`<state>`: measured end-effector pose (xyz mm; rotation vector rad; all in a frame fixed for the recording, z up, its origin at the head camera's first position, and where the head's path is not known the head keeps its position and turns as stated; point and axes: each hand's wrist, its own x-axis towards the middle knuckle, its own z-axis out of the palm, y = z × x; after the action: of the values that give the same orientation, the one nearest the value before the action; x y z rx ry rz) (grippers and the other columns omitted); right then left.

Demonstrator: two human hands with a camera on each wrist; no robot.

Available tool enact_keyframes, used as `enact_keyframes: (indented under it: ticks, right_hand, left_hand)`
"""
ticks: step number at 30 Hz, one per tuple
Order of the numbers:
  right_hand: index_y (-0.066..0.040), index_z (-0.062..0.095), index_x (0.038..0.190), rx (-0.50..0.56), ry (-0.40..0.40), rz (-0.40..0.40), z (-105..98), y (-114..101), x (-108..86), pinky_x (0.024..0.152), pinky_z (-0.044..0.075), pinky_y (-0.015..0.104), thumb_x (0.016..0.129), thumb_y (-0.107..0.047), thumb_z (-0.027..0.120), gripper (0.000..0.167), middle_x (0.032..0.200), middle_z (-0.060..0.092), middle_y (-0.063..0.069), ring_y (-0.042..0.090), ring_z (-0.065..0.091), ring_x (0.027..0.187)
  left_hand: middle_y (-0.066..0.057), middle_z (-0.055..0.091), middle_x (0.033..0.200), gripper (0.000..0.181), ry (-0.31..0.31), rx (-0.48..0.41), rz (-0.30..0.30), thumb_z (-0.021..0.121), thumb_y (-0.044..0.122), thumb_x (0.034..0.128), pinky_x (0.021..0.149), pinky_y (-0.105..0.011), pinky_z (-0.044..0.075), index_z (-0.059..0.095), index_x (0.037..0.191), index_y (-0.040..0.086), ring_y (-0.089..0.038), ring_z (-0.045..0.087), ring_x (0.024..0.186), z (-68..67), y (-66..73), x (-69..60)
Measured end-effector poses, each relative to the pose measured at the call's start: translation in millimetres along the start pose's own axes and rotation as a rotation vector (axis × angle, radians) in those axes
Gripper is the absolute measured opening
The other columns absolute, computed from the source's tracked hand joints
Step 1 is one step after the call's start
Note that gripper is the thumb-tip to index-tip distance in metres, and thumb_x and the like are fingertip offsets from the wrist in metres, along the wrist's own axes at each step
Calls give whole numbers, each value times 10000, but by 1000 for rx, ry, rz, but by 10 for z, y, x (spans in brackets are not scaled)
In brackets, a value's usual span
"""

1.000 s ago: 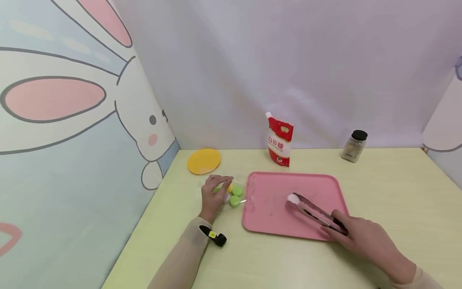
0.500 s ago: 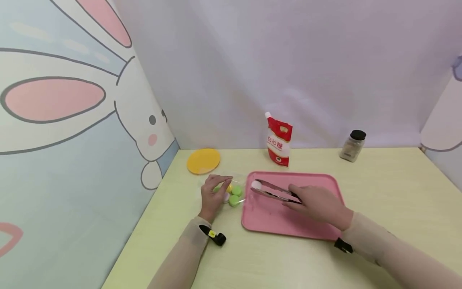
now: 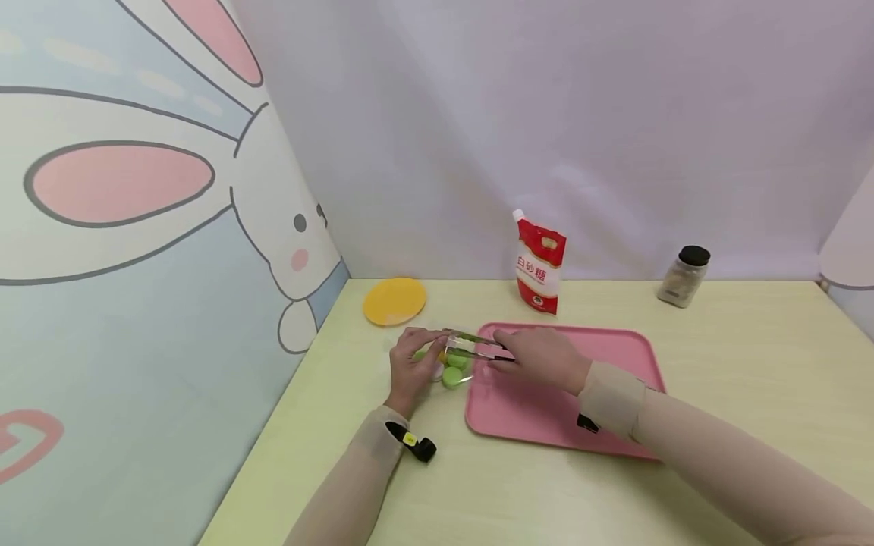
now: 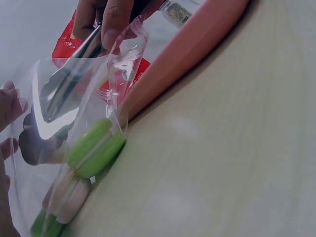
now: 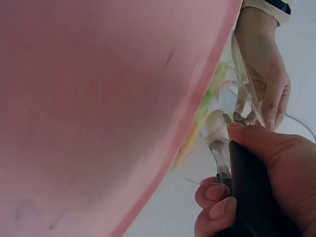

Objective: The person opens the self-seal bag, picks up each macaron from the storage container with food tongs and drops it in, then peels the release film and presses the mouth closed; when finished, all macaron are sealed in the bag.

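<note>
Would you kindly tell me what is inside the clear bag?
Green macarons, a pinkish macaron and something yellow; the tongs seem to reach in. The left hand covers part, hiding the count.

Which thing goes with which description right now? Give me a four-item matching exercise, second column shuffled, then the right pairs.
Column one:
1. Tongs
2. Clear bag
3. Tray
4. Jar

Column two:
A. Pink
B. Topped with a black lid
C. Gripped by the right hand
D. With green macarons inside

Right pairs: 1-C, 2-D, 3-A, 4-B.
</note>
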<state>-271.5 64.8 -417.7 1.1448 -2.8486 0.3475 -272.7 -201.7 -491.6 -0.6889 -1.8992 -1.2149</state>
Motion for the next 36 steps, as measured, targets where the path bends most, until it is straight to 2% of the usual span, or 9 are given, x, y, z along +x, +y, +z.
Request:
enact_keyframes:
  ticks: [6,10,14,19,23,29,36]
  right_hand:
    - [-160,645,1082,22,8,-3,58,-3,105,515,406,297,942,-458,686,332,633,500,-87,101,467,538]
    - [-166,641,1048,21,24,4,74,19,101,492,387,291,938,-481,681,336,626,489,-86,102,459,530]
    - [-164,642,1056,13,30,10,71,53,87,474,385,289,931,-511,675,370,612,483,-87,104,463,524]
    - [-166,639,1085,4,9,55,60,108,53,476,382,294,914,-526,689,402,594,481,-77,121,458,498]
    - [-162,607,983,8,-24,86,23,129,-8,482,382,296,893,-526,715,390,577,485,-61,130,459,487]
    - [-215,565,901,65,-47,113,-78,149,-163,520,393,299,861,-553,739,382,637,509,-80,114,479,542]
    - [-237,606,1035,93,-8,128,-235,251,-447,556,387,306,872,-678,641,472,669,490,-87,89,469,574]
  left_hand:
    - [-91,771,937,182,20,23,26,802,-30,811,881,-382,445,788,983,29,-311,606,922,10,-1,12]
    - [-52,770,1015,170,8,57,42,805,35,837,946,-425,417,798,1004,71,-296,611,991,13,18,36]
    - [-30,762,1062,152,2,106,49,795,107,868,966,-421,403,802,1019,92,-264,605,1014,7,27,49]
    - [-5,762,1061,139,3,157,41,797,153,875,978,-410,401,808,1008,117,-240,610,1019,13,11,43]
    - [24,760,1056,136,-10,160,12,798,172,878,990,-408,399,810,1007,134,-218,615,1017,21,1,26]
    - [47,755,1076,142,-41,150,-35,792,198,887,979,-406,395,808,1019,147,-195,608,1026,30,10,-4]
    - [85,751,1078,150,-48,175,-79,786,225,895,970,-397,398,808,1032,171,-163,605,1027,21,13,4]
